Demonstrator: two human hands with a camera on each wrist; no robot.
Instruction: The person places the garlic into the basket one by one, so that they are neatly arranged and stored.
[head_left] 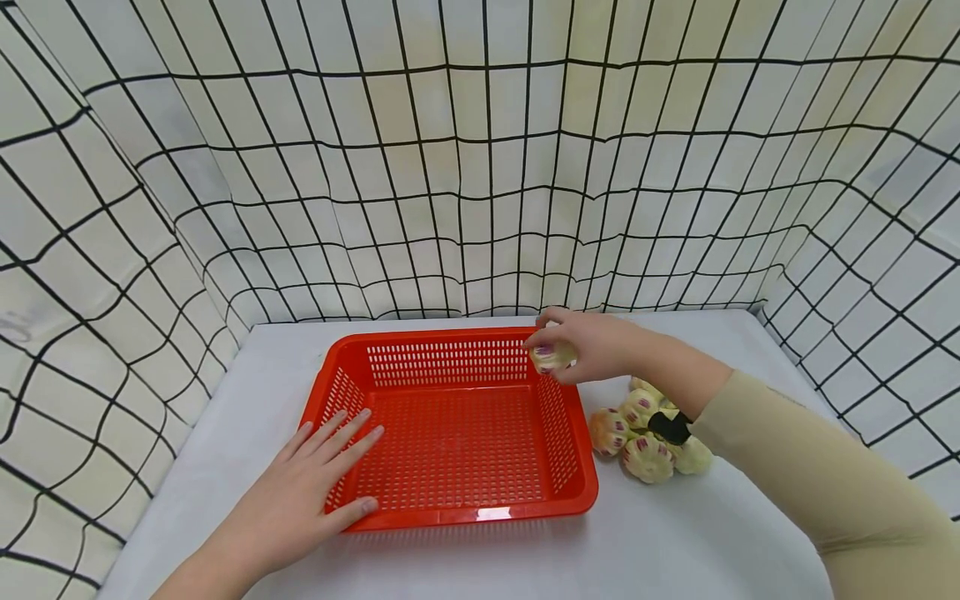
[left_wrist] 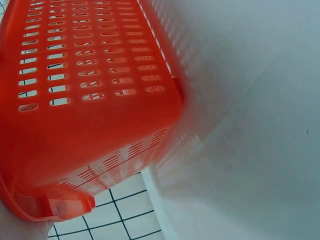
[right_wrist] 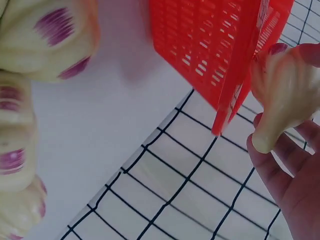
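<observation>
A red plastic basket with slotted walls stands on the white table. My right hand grips a garlic bulb over the basket's back right corner. In the right wrist view the bulb is pale with purple patches, its stem pointing down, pinched between thumb and fingers. My left hand rests on the basket's left rim, fingers spread and reaching over the inside. The left wrist view shows the basket's outer wall close up.
More garlic bulbs lie in a heap right of the basket, partly hidden by my right forearm; a black piece shows among them at my wrist. White walls with black netting enclose the table at the back and sides.
</observation>
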